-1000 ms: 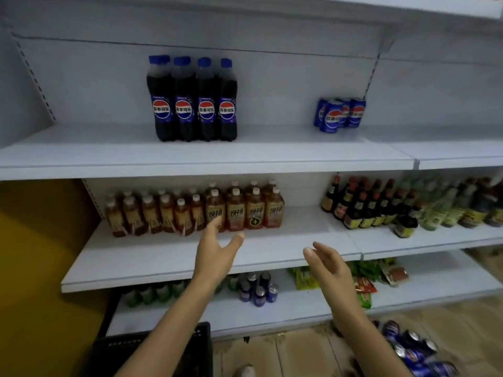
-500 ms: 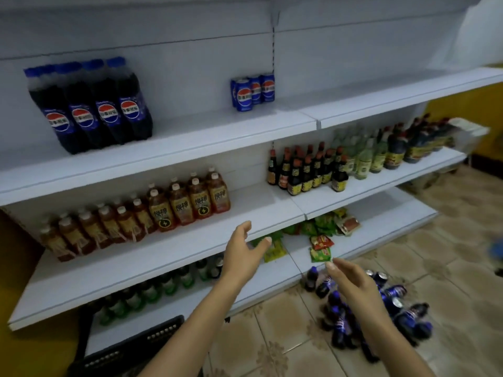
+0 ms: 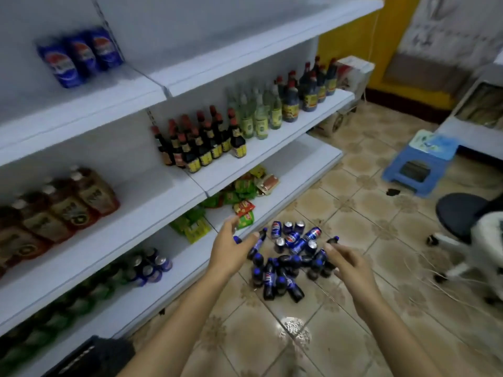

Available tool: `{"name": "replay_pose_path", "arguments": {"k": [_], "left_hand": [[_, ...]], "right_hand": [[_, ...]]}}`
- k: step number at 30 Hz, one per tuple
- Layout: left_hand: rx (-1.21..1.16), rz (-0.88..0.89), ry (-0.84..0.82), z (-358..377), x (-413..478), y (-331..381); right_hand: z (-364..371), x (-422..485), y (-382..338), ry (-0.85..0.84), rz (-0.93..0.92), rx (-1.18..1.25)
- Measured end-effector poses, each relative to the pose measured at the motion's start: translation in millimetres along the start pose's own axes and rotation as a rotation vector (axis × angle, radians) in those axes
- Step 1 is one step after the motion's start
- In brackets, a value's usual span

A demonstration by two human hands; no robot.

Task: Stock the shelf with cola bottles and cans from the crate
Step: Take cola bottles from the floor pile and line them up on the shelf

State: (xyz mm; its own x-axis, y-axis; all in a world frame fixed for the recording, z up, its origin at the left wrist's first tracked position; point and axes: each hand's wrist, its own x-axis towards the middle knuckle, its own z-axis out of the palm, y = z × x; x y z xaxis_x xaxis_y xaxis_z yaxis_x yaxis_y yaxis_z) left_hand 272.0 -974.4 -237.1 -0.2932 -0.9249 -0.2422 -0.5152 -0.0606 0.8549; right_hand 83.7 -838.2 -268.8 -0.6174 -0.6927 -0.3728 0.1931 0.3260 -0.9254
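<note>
The landmark here is the heap of cola bottles (image 3: 275, 278) and cola cans (image 3: 292, 236) lying loose on the tiled floor (image 3: 313, 346), just out from the foot of the white shelf unit (image 3: 152, 85). Both hands reach down toward that heap: the left hand (image 3: 230, 247) hangs above its shelf-side edge, fingers spread and curved, with a blue bottle cap showing just beneath the palm, and the right hand (image 3: 347, 261) hovers over its far edge, fingers loosely parted near another capped bottle. Neither hand grips anything; each is open and shaped as if to close round a bottle neck, which is probably why the two come in from opposite sides, one item apiece. The bottles lie on their sides in all directions, so a grasp will likely need to sort one from its neighbours. High above the heap, on the upper shelf, three cola cans already stand (image 3: 81, 57) in a tight row, suggesting that is where this stock belongs and that much of the job remains. A dark crate (image 3: 89, 357) sits at the lower edge of the view, nearer the person than the heap; its contents are out of sight.
</note>
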Motion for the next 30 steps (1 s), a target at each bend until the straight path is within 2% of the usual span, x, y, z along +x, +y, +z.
{"name": "replay_pose_path", "arguments": {"k": [5, 10, 14, 18, 25, 28, 30], "left_hand": [[0.029, -0.075, -0.103, 43, 28, -9], [0.024, -0.130, -0.177, 66, 74, -26], [0.004, -0.252, -0.254, 82, 129, -61], [0.078, -0.364, -0.360, 113, 186, -127], [0.077, -0.568, -0.510, 201, 246, -270], [0.060, -0.698, -0.522, 250, 261, -343], [0.125, -0.659, -0.591, 282, 274, -390]], "right_hand": [[-35, 27, 26, 0.083, 0.117, -0.023], [-33, 55, 45, 0.100, 0.264, -0.067], [-15, 92, 69, 0.133, 0.394, -0.082], [6, 147, 115, 0.175, 0.601, -0.052], [44, 259, 263, 0.218, 0.943, 0.178], [55, 310, 341, 0.214, 1.076, 0.240], [61, 341, 398, 0.203, 1.116, 0.228]]}}
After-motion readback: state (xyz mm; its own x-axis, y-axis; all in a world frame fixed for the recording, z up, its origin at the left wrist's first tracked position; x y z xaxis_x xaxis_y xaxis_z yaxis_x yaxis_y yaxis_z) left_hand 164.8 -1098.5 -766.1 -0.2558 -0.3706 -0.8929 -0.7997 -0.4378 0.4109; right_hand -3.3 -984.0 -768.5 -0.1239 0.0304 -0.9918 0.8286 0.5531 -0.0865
